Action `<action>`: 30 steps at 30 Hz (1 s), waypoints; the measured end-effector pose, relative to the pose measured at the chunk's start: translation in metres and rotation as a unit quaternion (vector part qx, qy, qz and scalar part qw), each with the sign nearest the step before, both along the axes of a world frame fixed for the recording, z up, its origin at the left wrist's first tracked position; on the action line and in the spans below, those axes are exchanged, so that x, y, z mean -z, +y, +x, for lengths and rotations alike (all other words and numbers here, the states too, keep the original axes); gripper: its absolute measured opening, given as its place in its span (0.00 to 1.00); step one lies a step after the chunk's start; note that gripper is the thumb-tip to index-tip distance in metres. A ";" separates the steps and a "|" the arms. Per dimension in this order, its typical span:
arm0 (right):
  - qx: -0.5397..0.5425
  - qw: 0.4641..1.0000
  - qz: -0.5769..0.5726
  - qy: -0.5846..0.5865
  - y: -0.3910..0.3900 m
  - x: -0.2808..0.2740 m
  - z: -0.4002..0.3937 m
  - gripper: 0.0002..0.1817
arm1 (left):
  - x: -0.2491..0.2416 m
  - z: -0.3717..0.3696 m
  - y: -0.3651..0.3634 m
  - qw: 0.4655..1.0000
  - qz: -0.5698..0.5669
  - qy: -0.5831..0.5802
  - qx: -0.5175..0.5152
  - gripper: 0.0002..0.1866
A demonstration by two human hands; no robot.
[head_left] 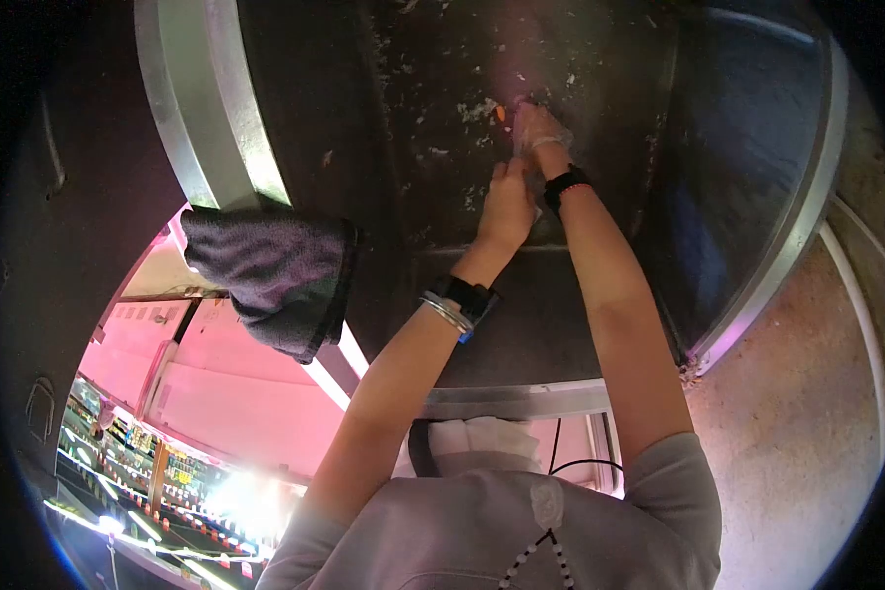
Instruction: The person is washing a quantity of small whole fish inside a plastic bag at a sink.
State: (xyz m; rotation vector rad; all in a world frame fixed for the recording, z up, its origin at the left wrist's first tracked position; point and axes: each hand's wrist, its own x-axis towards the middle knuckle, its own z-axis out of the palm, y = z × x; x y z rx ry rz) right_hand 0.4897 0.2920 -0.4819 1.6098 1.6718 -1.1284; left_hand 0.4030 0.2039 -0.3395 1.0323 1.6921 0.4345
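Note:
My right hand point(541, 128) is wrapped in thin clear plastic, like a glove or bag, over a dark, scraped surface point(442, 59). Its fingers are blurred inside the plastic, and their pose is unclear. Just below it, my left hand point(508, 206) is closed, its fingertips near the right wrist and the edge of the plastic point(565, 138). A bit of the clear plastic shows beside the left hand. Small pale crumbs point(477, 110) and an orange piece point(501, 113) lie on the dark surface beside the right hand.
A dark grey cloth point(270, 275) hangs over the metal rail point(206, 108) at the left. A raised dark side wall with a metal rim point(806, 206) stands at the right. Shelves of goods and bright lights point(177, 482) show at lower left.

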 end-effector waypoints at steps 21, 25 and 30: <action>0.065 0.996 -0.035 0.049 0.000 0.001 0.013 0.20 | -0.009 0.008 -0.001 0.999 -0.029 -0.017 0.022 0.18; 0.000 0.993 0.106 0.042 -0.002 -0.010 0.008 0.18 | -0.009 0.008 -0.001 0.999 -0.023 -0.024 0.017 0.18; 0.094 0.987 0.083 0.099 -0.002 0.002 0.012 0.15 | -0.007 0.008 -0.003 1.000 -0.013 -0.020 0.018 0.17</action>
